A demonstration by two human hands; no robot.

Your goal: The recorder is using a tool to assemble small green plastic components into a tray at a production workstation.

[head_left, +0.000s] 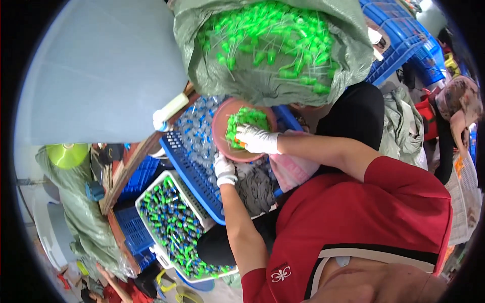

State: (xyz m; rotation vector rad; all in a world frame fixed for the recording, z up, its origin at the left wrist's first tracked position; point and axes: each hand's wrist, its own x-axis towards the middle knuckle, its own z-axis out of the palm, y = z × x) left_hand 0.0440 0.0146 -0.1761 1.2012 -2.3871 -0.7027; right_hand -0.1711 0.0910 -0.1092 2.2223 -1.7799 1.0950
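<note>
Green caps (pixel 247 117) lie heaped right under the fingers of the gloved right hand (pixel 257 140), in a pink bowl (pixel 219 132); its fingers are bent over them, but I can't tell if they grip one. The left hand (pixel 225 170), also gloved, is by the bowl's near edge, its grip apparently hidden. Around it, a blue basket (pixel 196 189) holds clear bottles (pixel 196 123). Left of that hand sits a white basket (pixel 204 216); beyond both, a sack (pixel 252 76) of more caps.

No text reads clearly: the red shirt (pixel 374 217) bears a white looped emblem (pixel 281 274), the pink cloth (pixel 293 165) perhaps some blurred letters.
</note>
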